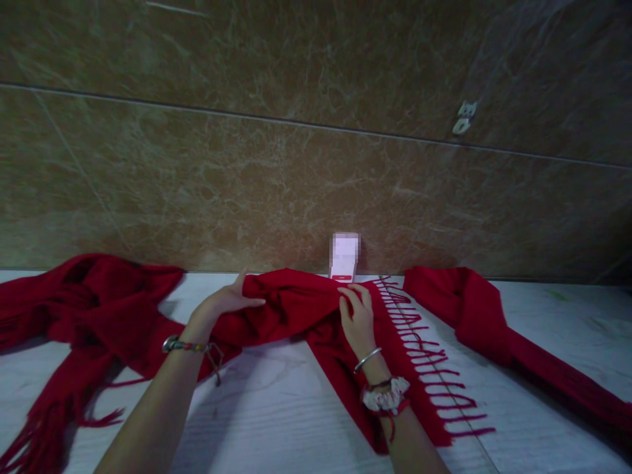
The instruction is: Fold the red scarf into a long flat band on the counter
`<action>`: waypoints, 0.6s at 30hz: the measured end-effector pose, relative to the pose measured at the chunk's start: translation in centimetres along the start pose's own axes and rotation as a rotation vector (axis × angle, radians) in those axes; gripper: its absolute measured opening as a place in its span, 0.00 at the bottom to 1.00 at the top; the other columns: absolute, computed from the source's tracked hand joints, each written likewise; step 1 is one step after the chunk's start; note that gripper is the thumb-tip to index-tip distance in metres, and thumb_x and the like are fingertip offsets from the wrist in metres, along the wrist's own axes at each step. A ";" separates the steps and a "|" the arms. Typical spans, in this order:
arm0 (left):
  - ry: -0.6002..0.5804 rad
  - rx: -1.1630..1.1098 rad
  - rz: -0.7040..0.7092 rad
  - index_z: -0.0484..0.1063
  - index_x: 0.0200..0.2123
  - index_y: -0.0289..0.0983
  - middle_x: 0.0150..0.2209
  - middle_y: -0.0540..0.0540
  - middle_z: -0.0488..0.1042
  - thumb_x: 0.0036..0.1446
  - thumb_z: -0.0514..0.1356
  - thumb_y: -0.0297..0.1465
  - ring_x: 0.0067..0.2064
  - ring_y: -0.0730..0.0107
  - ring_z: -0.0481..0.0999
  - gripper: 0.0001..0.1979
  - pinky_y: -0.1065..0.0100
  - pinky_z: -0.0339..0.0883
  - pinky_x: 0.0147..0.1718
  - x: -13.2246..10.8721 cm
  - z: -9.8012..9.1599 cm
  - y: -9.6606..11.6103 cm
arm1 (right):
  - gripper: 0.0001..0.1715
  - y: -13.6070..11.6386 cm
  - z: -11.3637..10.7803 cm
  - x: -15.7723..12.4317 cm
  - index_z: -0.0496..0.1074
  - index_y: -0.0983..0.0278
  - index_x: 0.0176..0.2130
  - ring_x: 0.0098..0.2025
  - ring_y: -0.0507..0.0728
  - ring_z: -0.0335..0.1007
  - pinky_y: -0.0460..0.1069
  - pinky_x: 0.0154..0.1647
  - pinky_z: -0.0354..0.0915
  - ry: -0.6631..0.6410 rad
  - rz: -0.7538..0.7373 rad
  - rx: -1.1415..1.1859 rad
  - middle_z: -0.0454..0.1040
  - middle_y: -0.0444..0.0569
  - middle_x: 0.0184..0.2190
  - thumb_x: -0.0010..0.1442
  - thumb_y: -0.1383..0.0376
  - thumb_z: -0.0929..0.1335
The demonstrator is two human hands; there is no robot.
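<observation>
A red fringed scarf (291, 293) lies bunched and folded across the pale surface in front of me. At its left part, my left hand (230, 297) grips the cloth, thumb over the fabric; some of its fingers are hidden. My right hand (358, 316) has curled fingers pinching the scarf's upper layer near the fringe (419, 349), which spreads out to the right. Part of the scarf hangs in a fold beneath my right wrist.
Another red scarf (108, 316) lies crumpled at the left, and a further red scarf (481, 309) lies folded at the right. A lit phone (344, 257) leans against the brown marbled tile wall (276, 184). A small white fixture (464, 118) is on the wall.
</observation>
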State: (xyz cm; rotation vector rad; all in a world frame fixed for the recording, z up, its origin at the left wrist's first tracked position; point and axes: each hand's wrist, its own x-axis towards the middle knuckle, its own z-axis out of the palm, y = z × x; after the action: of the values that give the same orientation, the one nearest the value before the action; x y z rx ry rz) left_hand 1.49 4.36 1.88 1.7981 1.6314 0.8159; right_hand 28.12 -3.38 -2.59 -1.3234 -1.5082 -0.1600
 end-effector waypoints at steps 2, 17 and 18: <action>-0.134 0.119 -0.041 0.57 0.57 0.34 0.36 0.45 0.77 0.28 0.67 0.28 0.42 0.56 0.74 0.47 0.68 0.65 0.38 -0.6 0.0 0.8 | 0.12 -0.5 0.2 -0.3 0.71 0.62 0.41 0.49 0.60 0.59 0.59 0.52 0.58 -0.142 -0.110 -0.019 0.65 0.54 0.44 0.57 0.65 0.63; 0.333 0.251 -0.093 0.62 0.55 0.31 0.35 0.43 0.77 0.49 0.57 0.25 0.38 0.62 0.76 0.27 0.69 0.66 0.38 -0.1 -1.9 1.6 | 0.09 -0.3 0.8 -0.3 0.70 0.63 0.27 0.41 0.60 0.63 0.61 0.49 0.58 -0.173 -0.084 -0.082 0.68 0.53 0.37 0.56 0.68 0.63; 0.397 0.238 -0.102 0.63 0.54 0.31 0.36 0.42 0.77 0.50 0.56 0.25 0.40 0.62 0.76 0.25 0.69 0.66 0.40 -0.2 -2.3 1.7 | 0.09 -0.1 0.6 -0.1 0.69 0.62 0.28 0.39 0.59 0.63 0.60 0.47 0.60 -0.112 -0.055 -0.051 0.67 0.52 0.35 0.57 0.67 0.62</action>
State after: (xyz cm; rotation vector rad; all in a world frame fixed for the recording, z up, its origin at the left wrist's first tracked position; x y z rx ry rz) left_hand 0.81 4.01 4.64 1.7697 2.1340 1.0157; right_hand 27.62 -3.08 -2.84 -1.3506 -1.6456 -0.1628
